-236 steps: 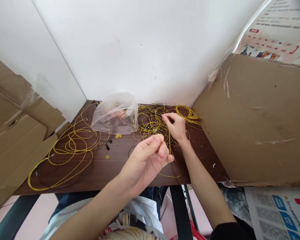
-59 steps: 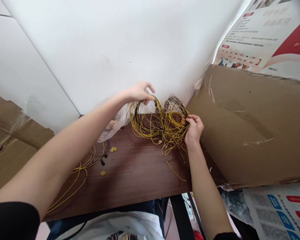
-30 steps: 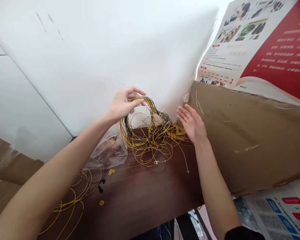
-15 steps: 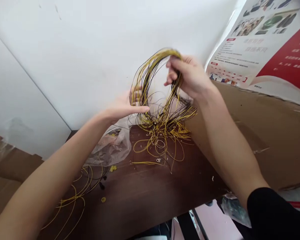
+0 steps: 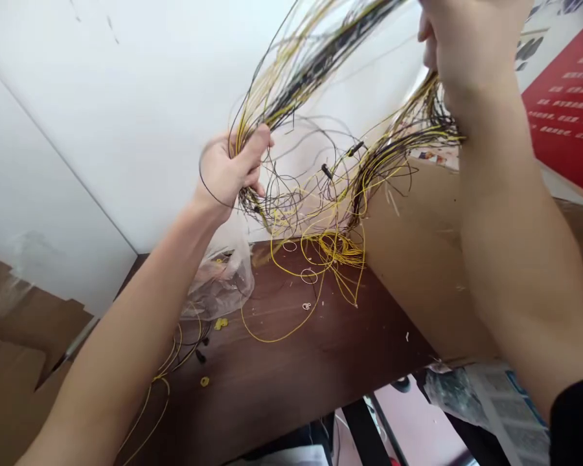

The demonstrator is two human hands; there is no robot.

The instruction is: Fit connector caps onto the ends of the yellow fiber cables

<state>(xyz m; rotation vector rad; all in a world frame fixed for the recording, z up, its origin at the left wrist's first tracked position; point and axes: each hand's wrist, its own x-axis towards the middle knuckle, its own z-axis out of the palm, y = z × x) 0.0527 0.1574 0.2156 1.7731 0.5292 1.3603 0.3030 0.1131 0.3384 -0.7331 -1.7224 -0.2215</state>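
A big tangled coil of thin yellow and black wires (image 5: 320, 84) hangs in the air above a dark brown table (image 5: 291, 369). My left hand (image 5: 230, 168) is closed round the coil's left side. My right hand (image 5: 466, 45), raised near the top edge of the view, grips the coil's right side; its fingers are partly cut off by the frame. Loose yellow strands (image 5: 335, 249) dangle from the coil down to the tabletop.
A crumpled clear plastic bag (image 5: 221, 278) lies at the table's back left. More yellow wire loops (image 5: 175, 356) lie on the left part. Cardboard sheets (image 5: 418, 259) lean on the right and on the left. A white wall stands behind, with a poster at the right.
Both hands have lifted the wire coil higher and pulled it wider apart. My right hand has risen to the top of the view, and more strands have come off the table.
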